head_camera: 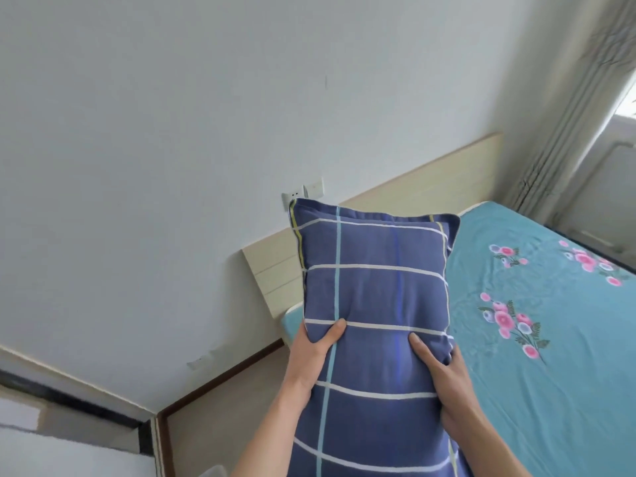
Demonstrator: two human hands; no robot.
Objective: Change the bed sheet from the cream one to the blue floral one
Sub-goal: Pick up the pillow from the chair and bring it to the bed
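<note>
Gripping a navy checked pillow (pixel 373 304) at the centre of the frame, both hands hold it upright in the air: the left hand (pixel 311 356) is curled round its left edge with the thumb pressed into the front, and the right hand (pixel 444 380) clamps the right edge the same way. The blue floral sheet (pixel 537 339) already covers the mattress at the right of the frame and lies mostly flat, with faint ripples near the pink flowers; no cream sheet is in view, so the change looks nearly done. The main risk now, I judge, is in setting the pillow down: dropped or slid across the bed, it could drag the floral sheet into wrinkles or pull it loose at the corner just below the pale wooden headboard (pixel 395 197), centre right. Held only by its sides, the soft pillow could also sag out of the grip. Swung too far towards the upper left, it might knock the wall socket (pixel 292 197) just behind its top corner.
</note>
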